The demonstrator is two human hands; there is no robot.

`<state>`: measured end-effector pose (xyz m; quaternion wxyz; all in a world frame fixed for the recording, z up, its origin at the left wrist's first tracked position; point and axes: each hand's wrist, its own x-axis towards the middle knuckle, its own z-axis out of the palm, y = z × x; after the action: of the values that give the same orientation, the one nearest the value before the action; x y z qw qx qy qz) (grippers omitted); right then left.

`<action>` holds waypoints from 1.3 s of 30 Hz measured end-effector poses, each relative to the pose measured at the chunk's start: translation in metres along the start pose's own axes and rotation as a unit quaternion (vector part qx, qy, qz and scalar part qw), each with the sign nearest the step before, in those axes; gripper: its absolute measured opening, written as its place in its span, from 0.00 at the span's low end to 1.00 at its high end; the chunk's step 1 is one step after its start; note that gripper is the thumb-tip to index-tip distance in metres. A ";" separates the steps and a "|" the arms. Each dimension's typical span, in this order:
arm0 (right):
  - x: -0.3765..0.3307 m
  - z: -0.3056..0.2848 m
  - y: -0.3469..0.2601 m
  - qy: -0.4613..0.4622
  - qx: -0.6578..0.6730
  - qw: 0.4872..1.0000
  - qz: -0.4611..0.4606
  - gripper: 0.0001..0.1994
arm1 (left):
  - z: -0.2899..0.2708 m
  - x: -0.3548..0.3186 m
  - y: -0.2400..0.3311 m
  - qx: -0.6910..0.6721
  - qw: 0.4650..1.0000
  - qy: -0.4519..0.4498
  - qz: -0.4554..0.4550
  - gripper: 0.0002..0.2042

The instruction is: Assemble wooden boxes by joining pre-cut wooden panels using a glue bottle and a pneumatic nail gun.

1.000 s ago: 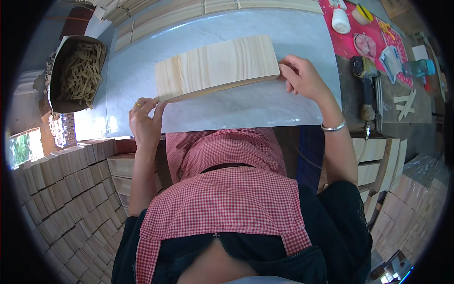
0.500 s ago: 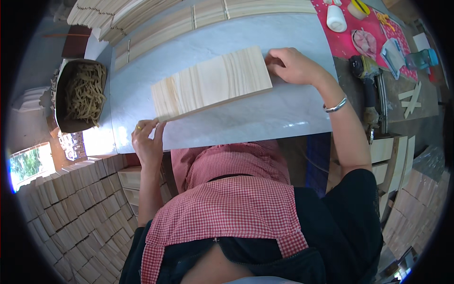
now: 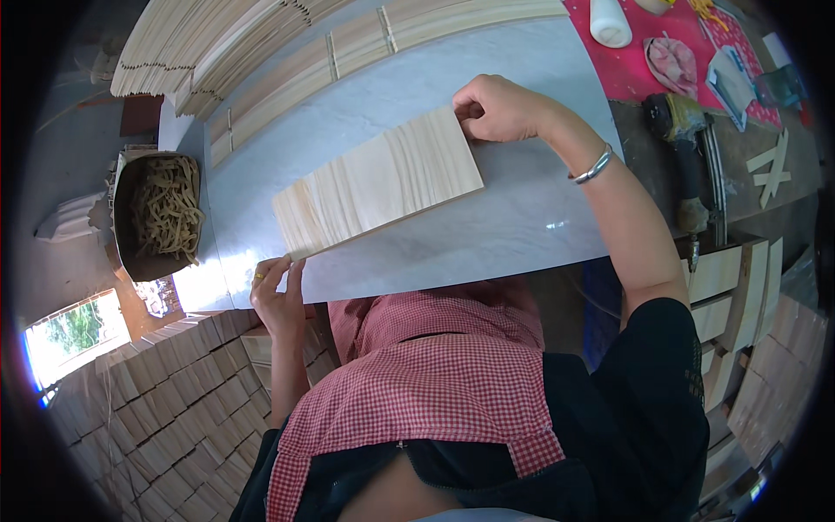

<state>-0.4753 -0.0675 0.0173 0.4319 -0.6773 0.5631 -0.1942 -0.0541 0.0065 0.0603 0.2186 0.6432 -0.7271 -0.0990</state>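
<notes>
Head view: nearest, a red checked apron is worn over dark clothing, with stacked wooden blocks seen at lower left. The near left corner of a pale wooden board is pinched between thumb and fingers of the left hand. The board is placed at a slant over a grey marbled table. The right hand is curled at the board's far right corner; its fingertips are partly hidden, and whether a grip is made cannot be told. A box filled with shredded strips is noted left of the table, a power tool to the right. Farther off, thin panels are stacked.
</notes>
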 end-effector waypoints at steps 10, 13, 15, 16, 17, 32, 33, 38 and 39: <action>-0.018 0.013 0.004 0.210 -0.113 0.971 -0.012 0.02 | 0.002 0.002 0.003 0.010 1.000 0.001 0.009 0.09; -0.066 0.023 -0.011 0.257 -0.035 0.962 -0.084 0.01 | 0.003 -0.003 -0.001 0.011 1.000 0.012 0.008 0.09; -0.091 0.033 -0.026 0.263 -0.048 0.958 -0.106 0.02 | 0.001 -0.004 0.000 0.010 1.000 0.014 -0.001 0.09; -0.100 0.041 -0.034 0.257 -0.051 0.959 -0.110 0.02 | -0.002 -0.004 0.002 0.009 1.000 0.014 -0.001 0.09; -0.107 0.049 -0.041 0.252 -0.074 0.960 -0.096 0.02 | -0.002 -0.002 0.002 0.005 1.000 0.011 0.002 0.09; -0.105 0.057 -0.048 0.228 -0.166 0.957 -0.070 0.02 | 0.003 0.000 -0.010 -0.056 0.998 0.016 0.035 0.09; -0.104 0.056 -0.049 0.215 -0.151 0.963 -0.068 0.02 | 0.003 0.000 -0.011 -0.062 0.997 0.015 0.034 0.08; -0.103 0.053 -0.050 0.210 -0.134 0.966 -0.068 0.02 | 0.002 0.002 -0.016 -0.040 0.998 0.001 0.051 0.12; -0.105 0.054 -0.050 0.207 -0.140 0.966 -0.064 0.03 | -0.005 0.002 -0.011 -0.043 0.998 0.003 0.043 0.12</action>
<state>-0.4361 0.0492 0.0512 0.1934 -0.7105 0.6174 -0.2768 -0.0422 0.0038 0.0602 0.2520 0.6013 -0.7489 -0.1187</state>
